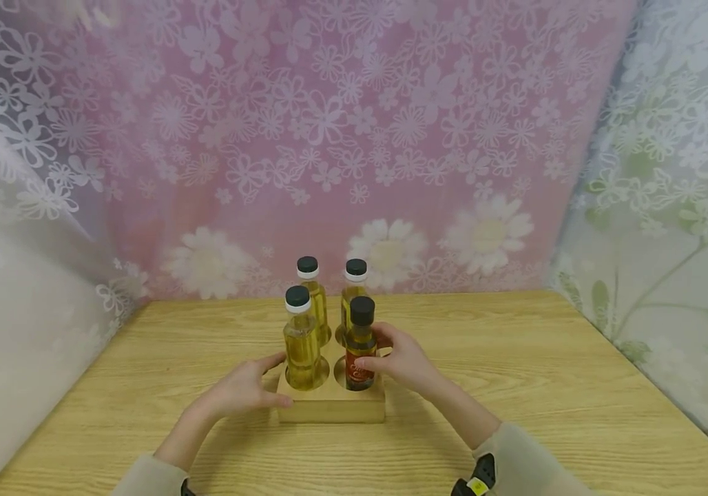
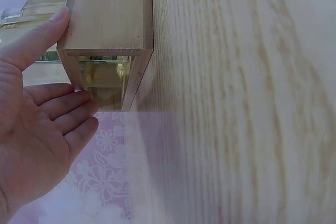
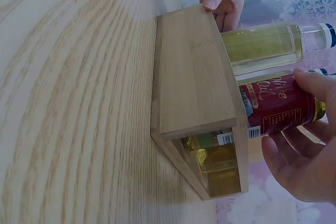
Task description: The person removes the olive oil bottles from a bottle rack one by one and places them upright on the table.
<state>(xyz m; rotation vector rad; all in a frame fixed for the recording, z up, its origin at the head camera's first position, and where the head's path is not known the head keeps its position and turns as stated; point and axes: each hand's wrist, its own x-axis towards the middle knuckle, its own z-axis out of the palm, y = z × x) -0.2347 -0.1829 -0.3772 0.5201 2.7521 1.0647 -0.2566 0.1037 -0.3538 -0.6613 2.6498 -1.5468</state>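
Observation:
A wooden bottle rack [image 1: 332, 411] stands on the table with several bottles upright in its round holes. My right hand [image 1: 405, 359] holds the dark-capped olive oil bottle [image 1: 361, 348] at the front right, thumb on its red label, fingers on the far side. The bottle's lower end is inside the rack. My left hand [image 1: 241, 391] touches the rack's left end with thumb and fingertips, its fingers fairly straight in the left wrist view. Beside it stands a clear bottle of yellow oil [image 1: 302, 348] with a dark green cap.
Two more yellow oil bottles, a left one [image 1: 319, 296] and a right one [image 1: 349, 300], stand in the rack's back holes. The wood-grain table [image 1: 515, 386] extends around the rack. A pink floral curtain [image 1: 341, 172] hangs behind it.

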